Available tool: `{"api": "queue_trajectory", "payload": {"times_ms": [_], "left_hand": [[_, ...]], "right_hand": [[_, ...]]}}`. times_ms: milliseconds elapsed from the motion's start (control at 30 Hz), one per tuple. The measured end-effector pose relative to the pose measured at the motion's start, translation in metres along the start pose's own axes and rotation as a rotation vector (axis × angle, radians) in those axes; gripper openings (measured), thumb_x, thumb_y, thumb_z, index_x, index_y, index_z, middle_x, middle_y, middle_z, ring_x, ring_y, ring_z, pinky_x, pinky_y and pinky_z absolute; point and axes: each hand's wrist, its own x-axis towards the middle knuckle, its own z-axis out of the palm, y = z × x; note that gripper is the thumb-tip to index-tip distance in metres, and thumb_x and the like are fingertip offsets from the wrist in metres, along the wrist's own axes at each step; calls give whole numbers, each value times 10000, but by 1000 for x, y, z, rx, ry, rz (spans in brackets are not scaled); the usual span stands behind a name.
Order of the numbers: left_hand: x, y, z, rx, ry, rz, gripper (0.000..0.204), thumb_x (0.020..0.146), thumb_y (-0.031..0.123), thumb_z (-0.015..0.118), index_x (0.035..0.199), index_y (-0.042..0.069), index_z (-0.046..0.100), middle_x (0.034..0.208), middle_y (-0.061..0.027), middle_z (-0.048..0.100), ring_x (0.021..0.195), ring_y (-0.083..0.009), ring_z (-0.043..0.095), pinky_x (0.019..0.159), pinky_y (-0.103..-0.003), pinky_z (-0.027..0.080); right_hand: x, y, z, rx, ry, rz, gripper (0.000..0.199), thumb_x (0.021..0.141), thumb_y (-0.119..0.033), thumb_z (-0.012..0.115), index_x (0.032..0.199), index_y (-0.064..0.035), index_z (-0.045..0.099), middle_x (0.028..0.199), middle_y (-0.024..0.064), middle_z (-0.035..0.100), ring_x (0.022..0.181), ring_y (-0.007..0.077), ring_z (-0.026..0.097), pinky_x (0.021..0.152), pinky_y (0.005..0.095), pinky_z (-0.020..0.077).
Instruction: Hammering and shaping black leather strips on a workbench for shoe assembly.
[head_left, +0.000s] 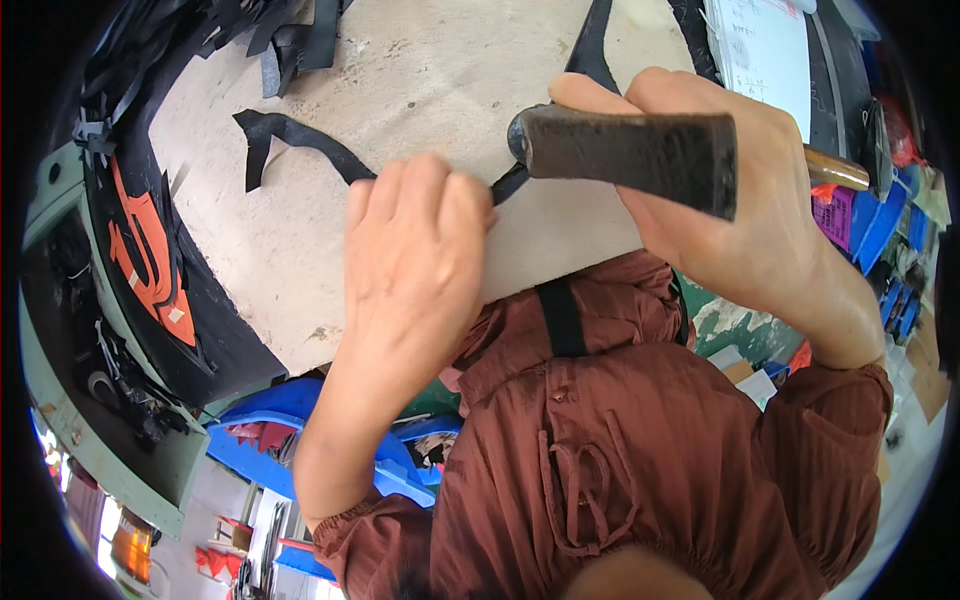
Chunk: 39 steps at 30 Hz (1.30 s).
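Note:
My left hand (415, 235) is closed, its curled fingers pressing on a narrow black strip (325, 150) that lies on a pale board (420, 75). One forked end of the strip sticks out to the left of that hand; to the right it runs under the hammer. My right hand (730, 200) grips a hammer with a dark metal head (630, 155), whose round face is over or against the strip; I cannot tell whether they touch. Past the right hand a brown handle end (838, 168) shows, seemingly the hammer's. Another black piece (593, 50) reaches up behind the hammer.
Black scraps (300, 45) lie at the board's far left. Orange cut pieces (155, 260) rest on the black surface at left, beside a greenish metal drawer (105, 330). Written paper sheets (765, 65) lie far right. Blue plastic containers (255, 455) stand below the board.

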Motion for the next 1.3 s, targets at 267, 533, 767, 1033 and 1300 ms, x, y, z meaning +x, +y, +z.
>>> {"api": "queue_trajectory", "payload": {"times_ms": [267, 533, 767, 1033, 1300], "left_hand": [[-52, -19, -9, -46, 135, -93, 239, 763, 16, 754, 932, 86, 601, 875, -81, 569, 816, -280, 551, 769, -390, 365], [-5, 0, 9, 175, 325, 94, 167, 737, 113, 742, 899, 105, 702, 910, -8, 614, 834, -200, 580, 808, -352, 371], [-24, 0, 13, 147, 202, -1, 198, 745, 158, 723, 936, 135, 674, 964, -4, 606, 913, -198, 599, 855, -363, 360], [-130, 15, -85, -128, -488, -277, 245, 777, 1, 700, 1008, 62, 648, 880, -115, 678, 864, -311, 660, 774, -423, 460], [-56, 15, -47, -307, -9, -95, 285, 764, 41, 802, 1042, 54, 739, 864, -99, 702, 760, -305, 639, 735, -385, 483]], "right_hand": [[2, 0, -1, 48, -2, 25, 481, 737, 50, 736, 1200, -75, 757, 714, 53, 481, 599, 208, 548, 534, 350, 436], [4, -4, 0, -50, 47, -33, 450, 729, 18, 765, 1170, -71, 758, 709, 40, 493, 588, 199, 552, 515, 350, 433], [5, -5, -2, -37, 29, -28, 457, 728, 5, 771, 1180, -61, 751, 718, 40, 481, 585, 204, 541, 515, 351, 429], [9, -1, -11, 35, 24, -55, 473, 746, 43, 766, 1207, -58, 736, 716, 51, 478, 575, 219, 545, 522, 356, 428], [-2, 16, -6, 139, 80, 77, 370, 843, 58, 740, 1200, -39, 730, 862, 72, 666, 699, 173, 640, 616, 289, 499]]}}
